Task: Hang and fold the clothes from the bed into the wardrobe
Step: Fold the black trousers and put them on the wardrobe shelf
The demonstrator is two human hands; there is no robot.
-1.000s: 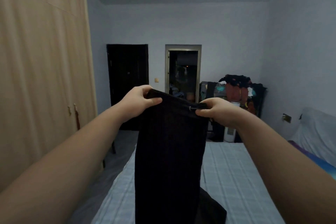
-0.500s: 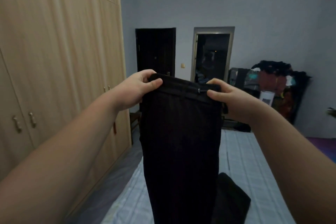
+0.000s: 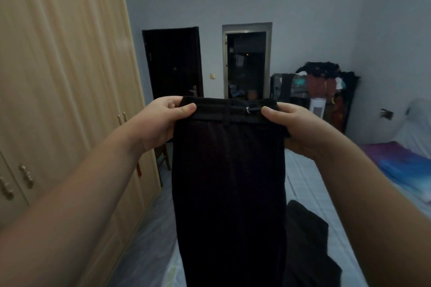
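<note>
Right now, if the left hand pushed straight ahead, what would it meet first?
Probably nothing close: the left hand, gripping the trousers, points toward the dark door on the far wall, past the wardrobe. Depth is unclear.

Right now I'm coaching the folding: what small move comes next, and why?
Probably lower the dark trousers flat onto the bed. Left hand and right hand pinch the waistband ends, the legs hang straight, and the wardrobe doors look closed.
</note>
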